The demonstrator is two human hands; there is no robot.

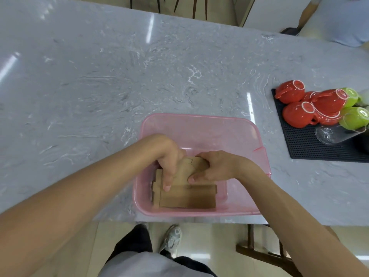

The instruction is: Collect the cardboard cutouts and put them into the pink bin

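Note:
A translucent pink bin [199, 124] stands at the near edge of the grey marble counter. Brown cardboard cutouts [187, 196] lie stacked flat on its bottom, with notched edges showing at the left. Both my hands reach down inside the bin. My left hand [169, 158] presses its fingers down onto the left part of the stack. My right hand [215, 166] grips the upper cutout from the right, thumb on its face. The far ends of the cutouts are hidden under my hands.
A black rubber mat [299, 148] at the right carries upturned red cups [295, 114], green cups [355, 116] and a clear glass [335, 134] lying on its side. A person stands at the far right corner. A wooden chair [259, 252] sits below the counter edge.

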